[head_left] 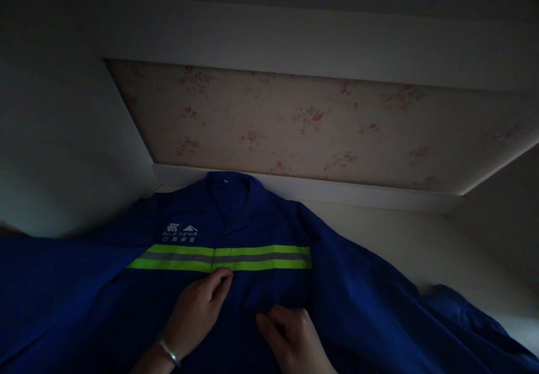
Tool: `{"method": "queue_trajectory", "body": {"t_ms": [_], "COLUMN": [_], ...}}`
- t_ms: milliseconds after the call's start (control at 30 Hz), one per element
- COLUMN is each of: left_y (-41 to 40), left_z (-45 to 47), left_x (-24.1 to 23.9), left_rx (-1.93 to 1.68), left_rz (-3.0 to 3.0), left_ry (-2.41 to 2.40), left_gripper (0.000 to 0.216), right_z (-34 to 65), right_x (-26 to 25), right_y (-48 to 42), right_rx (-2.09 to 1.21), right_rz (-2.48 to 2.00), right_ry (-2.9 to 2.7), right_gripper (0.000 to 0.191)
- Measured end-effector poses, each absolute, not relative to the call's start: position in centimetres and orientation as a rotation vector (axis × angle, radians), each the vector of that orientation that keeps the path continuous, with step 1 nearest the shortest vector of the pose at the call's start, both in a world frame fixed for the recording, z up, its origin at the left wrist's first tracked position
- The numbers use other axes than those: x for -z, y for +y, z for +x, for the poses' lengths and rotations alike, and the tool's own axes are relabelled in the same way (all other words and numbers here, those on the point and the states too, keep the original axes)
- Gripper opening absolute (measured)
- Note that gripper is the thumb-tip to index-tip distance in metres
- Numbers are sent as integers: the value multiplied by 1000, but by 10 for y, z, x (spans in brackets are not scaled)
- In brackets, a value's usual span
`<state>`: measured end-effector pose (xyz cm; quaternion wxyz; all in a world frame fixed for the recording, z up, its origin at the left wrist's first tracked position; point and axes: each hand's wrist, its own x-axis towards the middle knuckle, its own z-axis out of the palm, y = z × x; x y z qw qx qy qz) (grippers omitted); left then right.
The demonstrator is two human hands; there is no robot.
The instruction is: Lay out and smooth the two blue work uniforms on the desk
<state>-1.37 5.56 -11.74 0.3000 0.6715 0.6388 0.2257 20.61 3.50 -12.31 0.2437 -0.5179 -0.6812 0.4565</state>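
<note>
A dark blue work jacket (256, 233) lies spread out front side up, its collar at the far end and its sleeves out to both sides. White lettering and logos mark one side of its chest, and a yellow-green and grey reflective band (261, 257) crosses the front. My left hand (202, 304), with a bracelet (169, 352) at the wrist, pinches the jacket's front placket just below that band. Lower and to the right, my right hand (292, 334) is over the jacket with curled fingers; whatever they may hold is hidden.
Behind the collar runs a pale ledge (311, 187) below a panel with a rose pattern (278, 121). A plain pale wall (63, 127) rises on the left. Light surface (379, 222) shows right of the jacket's shoulder. The scene is dim.
</note>
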Motion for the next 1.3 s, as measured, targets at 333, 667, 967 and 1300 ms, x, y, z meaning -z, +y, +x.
{"method": "queue_trajectory", "body": {"t_ms": [333, 667, 967, 1300], "left_y": [54, 55, 54, 54], "left_z": [-15, -14, -15, -14], "left_x": [118, 117, 118, 116], "left_rx": [-606, -604, -613, -634], "left_rz": [1798, 1795, 1813, 1815], "left_ry": [1681, 1691, 1685, 1682], "left_gripper": [29, 28, 28, 27], "right_z": [206, 206, 207, 206], "right_x": [114, 119, 122, 119], "right_y": [36, 35, 35, 35], "right_rx": [-1246, -1263, -1243, -1234], "right_rz": [-1417, -1416, -1404, -1385], "right_ry": [-1862, -1847, -1856, -1865], "right_gripper": [49, 49, 49, 50]}}
